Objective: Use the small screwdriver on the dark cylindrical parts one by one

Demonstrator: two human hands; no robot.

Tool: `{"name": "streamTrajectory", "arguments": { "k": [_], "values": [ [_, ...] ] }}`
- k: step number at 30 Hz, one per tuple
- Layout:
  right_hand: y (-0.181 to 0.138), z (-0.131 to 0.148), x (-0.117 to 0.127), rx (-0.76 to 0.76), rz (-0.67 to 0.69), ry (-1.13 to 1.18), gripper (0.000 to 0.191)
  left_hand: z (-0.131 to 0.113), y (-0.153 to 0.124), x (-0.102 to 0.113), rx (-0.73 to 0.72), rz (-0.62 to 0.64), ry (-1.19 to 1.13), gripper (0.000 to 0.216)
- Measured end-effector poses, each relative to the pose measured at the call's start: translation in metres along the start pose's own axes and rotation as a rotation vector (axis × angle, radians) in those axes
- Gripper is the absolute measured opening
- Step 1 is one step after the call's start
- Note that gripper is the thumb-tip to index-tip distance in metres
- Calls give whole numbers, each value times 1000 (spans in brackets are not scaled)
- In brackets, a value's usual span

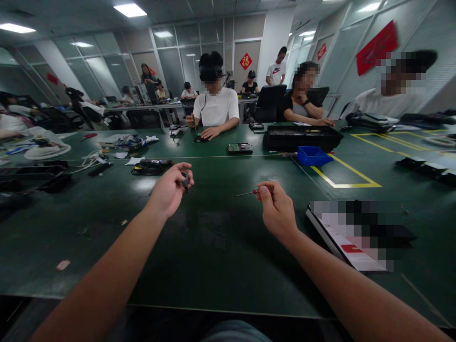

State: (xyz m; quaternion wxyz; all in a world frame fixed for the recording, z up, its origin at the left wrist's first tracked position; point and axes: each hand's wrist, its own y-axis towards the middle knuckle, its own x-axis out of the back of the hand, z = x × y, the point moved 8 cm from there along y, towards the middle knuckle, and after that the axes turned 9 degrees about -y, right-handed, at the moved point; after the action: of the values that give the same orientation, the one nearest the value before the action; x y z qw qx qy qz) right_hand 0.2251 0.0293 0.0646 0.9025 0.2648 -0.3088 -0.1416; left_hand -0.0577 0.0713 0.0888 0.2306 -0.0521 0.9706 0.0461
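Green tabletop spans the foreground. Above it, the left hand has its grip closed on a small dark ring, probably light and stiff; the right hand's grip pinches a thin screwdriver, likely rigid, best held by its red handle.

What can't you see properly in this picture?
In the head view:
Screwdriver: handle mostly hidden by the right hand.
Dark thing in the left hand: too small to name.
Arms: cut off by the bottom edge.
White item, right: partly covered by pixel blocks.
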Motion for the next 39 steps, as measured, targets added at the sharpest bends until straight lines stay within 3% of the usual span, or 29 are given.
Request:
{"name": "streamTrajectory", "arguments": {
  "k": [4,7,12,15,18,24,30,39],
  "values": [
    [0,-2,-1,-5,-7,-5,23,38,-18,-47,51,154,111,27],
    [0,0,-1,0,-11,-10,23,65,-30,-66,40,252,283,30],
    [0,1,-1,1,0,-20,22,96,-40,-70,-43,410,607,27],
    [1,-1,-7,-4,52,-56,23,107,-41,-65,-118,492,828,38],
    [1,-4,-14,-19,122,-66,21,111,-36,-58,-158,485,913,47],
    [0,-8,-22,-125,223,12,30,102,-28,-53,-258,467,904,28],
    [1,-13,-15,-205,86,322,23,101,-27,-51,-286,478,908,38],
    [0,-20,-18,-220,70,341,23,100,-27,-51,-300,461,936,38]
  ]
}}
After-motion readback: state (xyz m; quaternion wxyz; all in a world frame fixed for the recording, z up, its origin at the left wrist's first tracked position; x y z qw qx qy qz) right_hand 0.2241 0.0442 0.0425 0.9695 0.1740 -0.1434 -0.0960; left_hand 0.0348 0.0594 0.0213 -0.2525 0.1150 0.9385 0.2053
